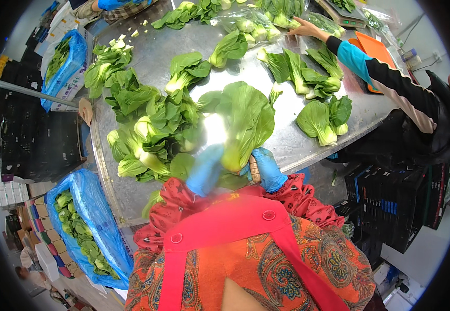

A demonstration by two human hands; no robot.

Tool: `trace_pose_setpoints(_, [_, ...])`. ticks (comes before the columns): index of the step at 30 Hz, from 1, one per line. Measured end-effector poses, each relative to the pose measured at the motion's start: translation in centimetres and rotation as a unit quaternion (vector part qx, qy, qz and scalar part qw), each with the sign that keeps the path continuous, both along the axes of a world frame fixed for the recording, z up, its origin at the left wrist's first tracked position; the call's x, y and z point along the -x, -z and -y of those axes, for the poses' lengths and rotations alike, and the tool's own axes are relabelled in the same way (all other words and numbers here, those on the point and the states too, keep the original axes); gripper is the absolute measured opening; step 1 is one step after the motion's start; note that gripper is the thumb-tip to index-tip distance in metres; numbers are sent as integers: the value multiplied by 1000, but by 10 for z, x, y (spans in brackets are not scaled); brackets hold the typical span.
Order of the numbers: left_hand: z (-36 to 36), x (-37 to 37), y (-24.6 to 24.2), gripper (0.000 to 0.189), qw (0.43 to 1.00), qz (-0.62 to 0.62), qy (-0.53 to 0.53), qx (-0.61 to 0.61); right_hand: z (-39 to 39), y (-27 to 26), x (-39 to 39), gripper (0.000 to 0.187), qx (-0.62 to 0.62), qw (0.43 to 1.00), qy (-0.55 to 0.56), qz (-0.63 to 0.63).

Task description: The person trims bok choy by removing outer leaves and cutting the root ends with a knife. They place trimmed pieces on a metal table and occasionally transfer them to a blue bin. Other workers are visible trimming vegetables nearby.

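Both of my hands wear blue gloves and are close to my chest, over the near edge of the metal table [151,46]. A head of bok choy [244,120] stands between them, leaves pointing away from me. My left hand [205,169], blurred, is beside its pale base. My right hand [267,169] holds the base together with a tan-handled tool [254,169], whose blade I cannot make out. More bok choy heads [143,155] are heaped on the left of the table, and a few [320,122] lie on the right.
At the upper right, a co-worker's hand [306,30] touches bagged bok choy, near a scale [341,13] and orange trays [376,48]. Blue-lined boxes of greens [92,217] and black crates [38,136] stand at the left. Another person's gloved hand [112,4] is at the top left.
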State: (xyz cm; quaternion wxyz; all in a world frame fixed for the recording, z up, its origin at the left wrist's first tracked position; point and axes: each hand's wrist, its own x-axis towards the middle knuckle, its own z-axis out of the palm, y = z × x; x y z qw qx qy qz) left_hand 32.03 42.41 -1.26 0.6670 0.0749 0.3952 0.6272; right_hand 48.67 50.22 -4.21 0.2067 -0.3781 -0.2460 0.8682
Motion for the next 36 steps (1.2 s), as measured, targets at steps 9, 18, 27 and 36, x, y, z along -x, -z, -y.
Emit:
trace_pose_setpoints(9, [-1, 6, -4, 30, 996, -60, -38, -52, 2, -8, 8, 21, -31, 992, 124, -7])
trace_pose_setpoints(18, [0, 16, 9, 31, 996, -76, -38, -5, 2, -41, 11, 28, -116, 991, 47, 45])
trace_pose_setpoints(27, [3, 18, 0, 44, 998, 35, -8, -51, 6, -31, 26, 42, -326, 940, 38, 92])
trace_pose_setpoints(36, [-6, 5, -15, 50, 994, -91, -46, -27, 0, -21, 29, 44, -452, 872, -34, 184])
